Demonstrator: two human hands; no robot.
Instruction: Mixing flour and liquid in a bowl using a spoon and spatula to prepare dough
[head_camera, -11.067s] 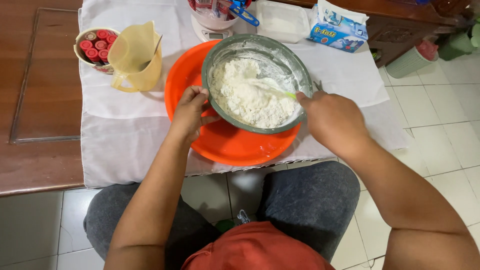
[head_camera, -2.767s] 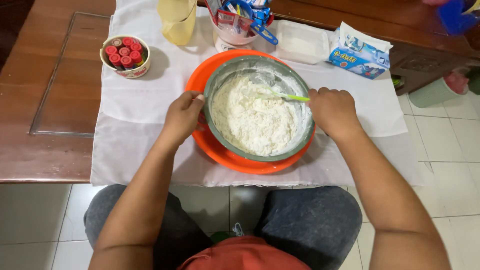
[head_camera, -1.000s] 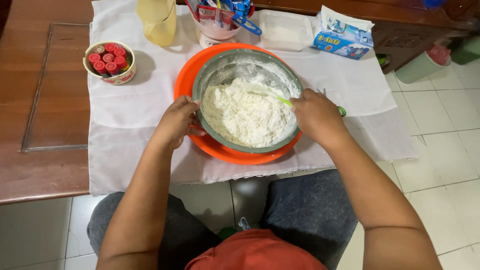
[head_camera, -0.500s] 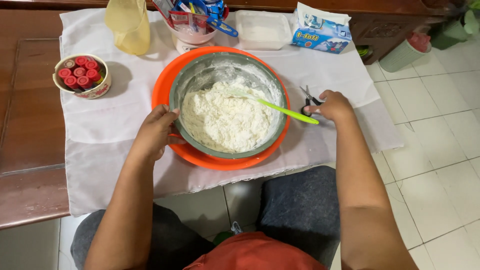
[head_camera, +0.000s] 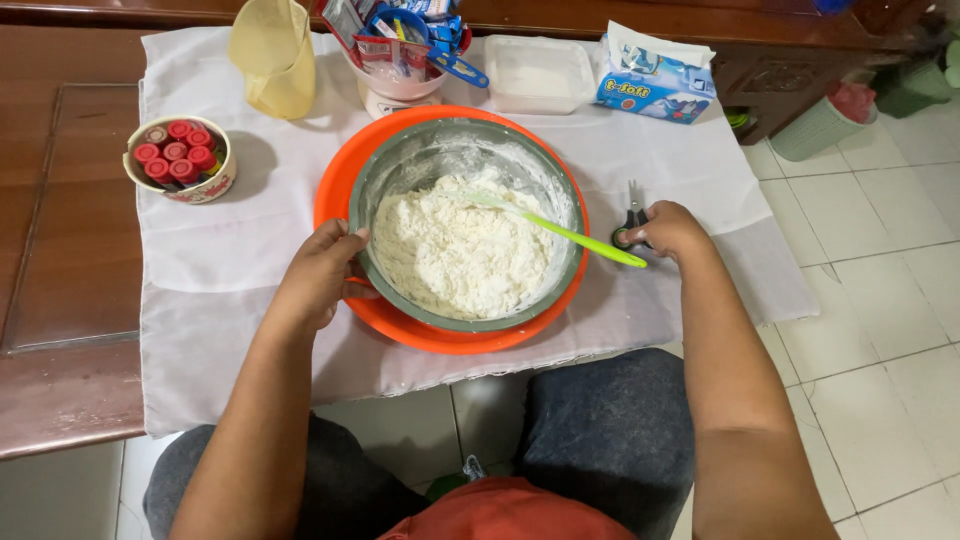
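A grey metal bowl (head_camera: 400, 170) full of white floury dough (head_camera: 455, 255) stands on an orange plate (head_camera: 335, 195) over a white cloth. My left hand (head_camera: 318, 275) grips the bowl's left rim. A green spatula (head_camera: 570, 237) lies loose in the dough, its handle sticking out over the right rim. Just right of the plate, my right hand (head_camera: 675, 228) closes on the handles of small scissors (head_camera: 633, 205) lying on the cloth.
On the cloth (head_camera: 200, 290) behind the bowl are a cup of red-capped bottles (head_camera: 180, 165), a yellow jug (head_camera: 272, 55), a white tub of packets (head_camera: 400, 50), a clear box (head_camera: 540, 72) and a blue-white packet (head_camera: 655, 75). Green bins (head_camera: 820, 125) stand on the tiled floor, right.
My right hand let go of the spatula, left it in the bowl and moved right onto the scissors. My left hand stays on the rim.
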